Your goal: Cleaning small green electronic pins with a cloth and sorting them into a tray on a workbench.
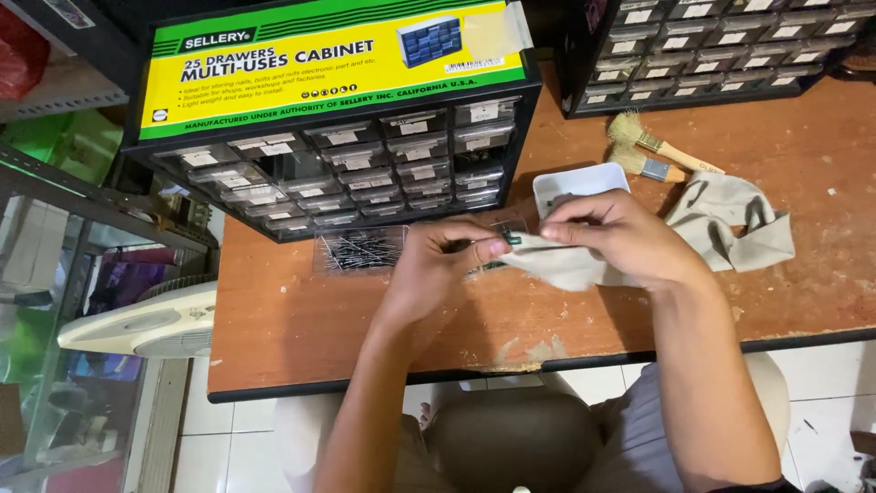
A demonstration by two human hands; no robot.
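My left hand pinches a small dark green part at its fingertips, just above the wooden table. My right hand meets it from the right, its fingers closed on a beige cloth that drapes under the hand and trails to the right. Both hands hover in front of a clear pulled-out drawer filled with thin dark metal pieces. A small white tray lies just behind my right hand.
A black multi-drawer parts cabinet with a yellow and green label stands at the back. A second drawer cabinet sits at the far right. Two paint brushes lie near the cloth. A white fan is left of the table edge.
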